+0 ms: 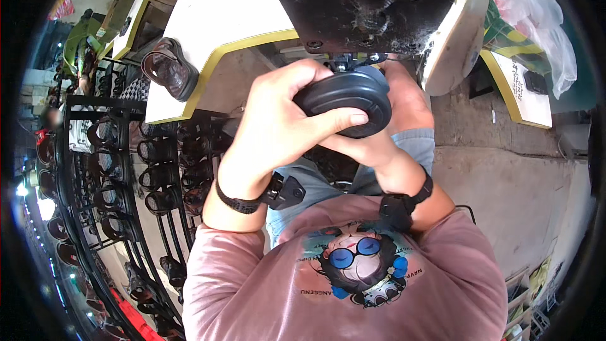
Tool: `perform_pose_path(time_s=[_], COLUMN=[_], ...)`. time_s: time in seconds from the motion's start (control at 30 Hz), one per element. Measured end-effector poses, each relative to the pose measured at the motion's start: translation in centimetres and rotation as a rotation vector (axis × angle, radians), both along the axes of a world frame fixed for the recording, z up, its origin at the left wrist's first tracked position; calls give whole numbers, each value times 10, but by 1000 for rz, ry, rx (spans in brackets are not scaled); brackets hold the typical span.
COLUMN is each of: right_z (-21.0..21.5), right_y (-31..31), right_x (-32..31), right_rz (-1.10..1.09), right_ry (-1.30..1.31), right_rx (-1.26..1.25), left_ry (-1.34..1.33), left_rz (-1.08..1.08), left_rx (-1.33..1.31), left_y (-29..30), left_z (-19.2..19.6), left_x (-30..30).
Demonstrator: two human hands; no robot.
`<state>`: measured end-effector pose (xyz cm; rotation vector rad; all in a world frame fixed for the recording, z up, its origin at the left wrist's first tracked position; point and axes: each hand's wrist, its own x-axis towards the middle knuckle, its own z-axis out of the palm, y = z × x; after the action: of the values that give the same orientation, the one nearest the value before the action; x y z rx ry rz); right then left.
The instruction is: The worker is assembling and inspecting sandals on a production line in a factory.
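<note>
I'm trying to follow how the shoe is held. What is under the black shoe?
The right hand cups the black shoe from below, while the left hand grips its top and side. The right palm and fingers are mostly hidden by the shoe.

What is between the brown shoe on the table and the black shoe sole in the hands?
In the head view, only bare white tabletop lies between the brown shoe and the black sole.

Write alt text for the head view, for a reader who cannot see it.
Both hands press a black shoe sole up to a black machine: the left hand grips it from above, and the right hand supports it from below. To the left, a brown sandal lies on a white table above racks of sandals.
</note>
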<state>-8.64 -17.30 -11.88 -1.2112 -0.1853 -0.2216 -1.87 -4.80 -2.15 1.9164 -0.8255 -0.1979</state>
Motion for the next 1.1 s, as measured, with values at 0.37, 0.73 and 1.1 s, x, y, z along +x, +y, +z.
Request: perform_pose_path(time_s=[0.37,0.73,1.1], right_z=[19,79,-58], right_y=[-62,-44,-19], right_x=[-34,-10,43], right_rz=[-589,-377,-91], right_ry=[-139,-46,578], right_rx=[-917,-985,-181], left_ry=[678,628,-486], left_rz=[196,278,540], left_rx=[-937,-842,500], left_y=[-17,19,161], left_z=[-66,-31,-93], left_x=[-54,-21,152])
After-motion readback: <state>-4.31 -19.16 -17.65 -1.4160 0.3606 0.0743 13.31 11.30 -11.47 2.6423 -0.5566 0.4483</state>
